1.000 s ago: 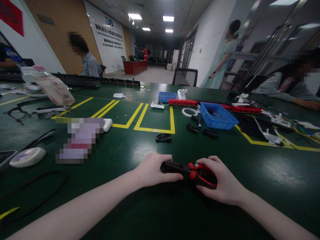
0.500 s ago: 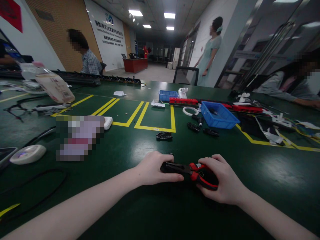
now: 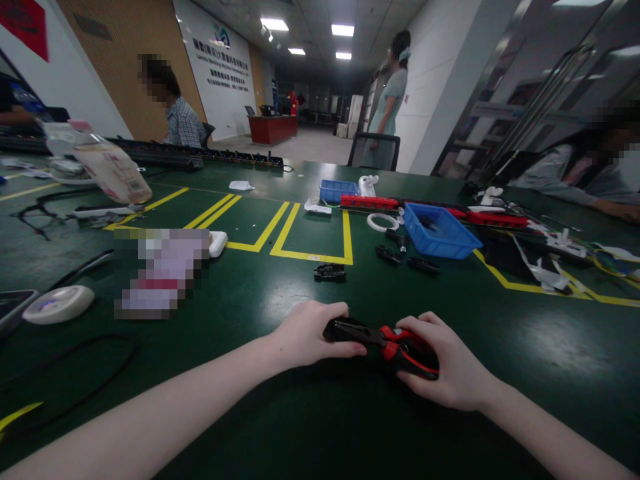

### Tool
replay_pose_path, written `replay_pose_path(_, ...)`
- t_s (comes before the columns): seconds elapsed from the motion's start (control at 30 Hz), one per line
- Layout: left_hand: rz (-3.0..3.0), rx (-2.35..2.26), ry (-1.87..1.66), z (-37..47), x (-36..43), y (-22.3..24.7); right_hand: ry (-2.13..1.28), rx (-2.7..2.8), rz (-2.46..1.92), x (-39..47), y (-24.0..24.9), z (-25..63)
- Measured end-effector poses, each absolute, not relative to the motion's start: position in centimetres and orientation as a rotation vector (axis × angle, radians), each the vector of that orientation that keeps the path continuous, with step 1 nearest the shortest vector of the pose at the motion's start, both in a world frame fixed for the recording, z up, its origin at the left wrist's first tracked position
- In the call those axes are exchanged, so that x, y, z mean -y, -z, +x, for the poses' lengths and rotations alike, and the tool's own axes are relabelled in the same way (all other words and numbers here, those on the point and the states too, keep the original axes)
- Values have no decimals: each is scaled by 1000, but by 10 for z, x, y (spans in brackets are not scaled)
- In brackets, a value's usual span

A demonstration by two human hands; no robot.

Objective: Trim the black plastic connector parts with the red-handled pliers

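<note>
Red-and-black pliers lie across the space between my hands, jaws toward the left. My right hand is wrapped around their handles. My left hand pinches a small black part between thumb and fingers, right at the jaws' tip. Most of that part is hidden by the fingers and the jaws, so its shape is unclear. Just beyond my hands lies a black plastic piece. Two similar black pieces, one of them here, lie farther right.
A blue bin and a smaller blue bin stand ahead, near red strips and a white ring. On the left are a tape roll, a tilted bottle and a black cable. People are around the table.
My hands keep nearly the same place and hold, with the pliers shifted very slightly. The standing person in the background has moved left.
</note>
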State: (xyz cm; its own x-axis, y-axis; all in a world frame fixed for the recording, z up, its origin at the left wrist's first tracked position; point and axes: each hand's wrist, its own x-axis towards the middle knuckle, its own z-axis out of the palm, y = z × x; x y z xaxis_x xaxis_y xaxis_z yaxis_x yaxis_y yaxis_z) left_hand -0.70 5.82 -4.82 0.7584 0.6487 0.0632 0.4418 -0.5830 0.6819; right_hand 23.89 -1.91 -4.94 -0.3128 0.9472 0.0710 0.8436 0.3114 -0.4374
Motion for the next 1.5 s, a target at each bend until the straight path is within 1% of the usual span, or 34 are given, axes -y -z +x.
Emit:
replay_pose_path(0.13, 2323, -813, -391, -6, -58, 46, -491, 2269, -1615, 19, 49, 239)
replay_pose_path(0.43, 2339, -797, -331, -6, -58, 44, -249, 2382, -1465, 19, 51, 239)
replay_pose_path(0.57, 2329, -779, -339, -7, -58, 46, -190, 2394, -1464, 17, 52, 242)
replay_pose_path(0.63, 2337, -782, -349, -7, -58, 46, -206, 2372, -1485, 18, 52, 241)
replay_pose_path(0.77, 2343, -801, -406, -7, -57, 44, -350, 2282, -1561, 19, 51, 238)
replay_pose_path(0.9, 2324, -810, -391, -7, -56, 41, -419, 2247, -1591, 20, 49, 237)
replay_pose_path(1.07, 2256, -844, -348, -6, -56, 39, -339, 2220, -1548, 18, 53, 241)
replay_pose_path(1.37, 1915, -749, -423, -8, -58, 38, -242, 2140, -1442, 15, 59, 250)
replay_pose_path(1.5, 1790, -729, -478, -10, -62, 41, -260, 2090, -1396, 16, 57, 247)
